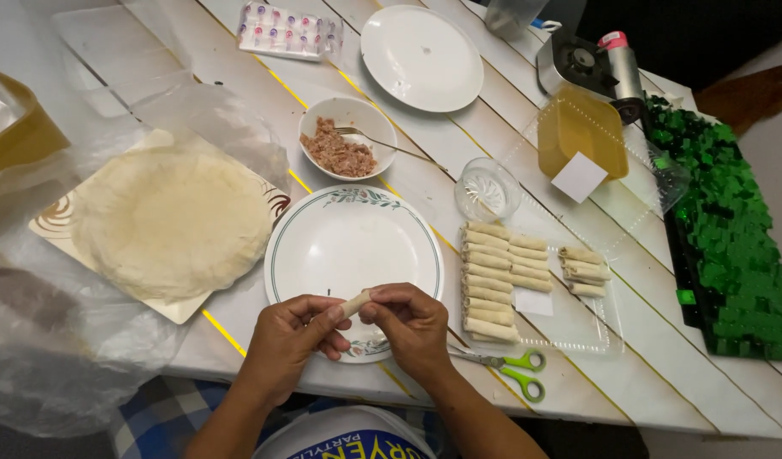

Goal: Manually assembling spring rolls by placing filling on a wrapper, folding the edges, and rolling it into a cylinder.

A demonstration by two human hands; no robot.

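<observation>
We pinch a small roll [354, 303] between our left hand [291, 338] and right hand [408, 323] above the plate's [306, 255] near rim, seemingly finishing the rolling; next likely needs careful sealing.

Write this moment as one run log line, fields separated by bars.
left hand holds roll | right hand holds roll | roll over plate | finished rolls in tray, right
</observation>
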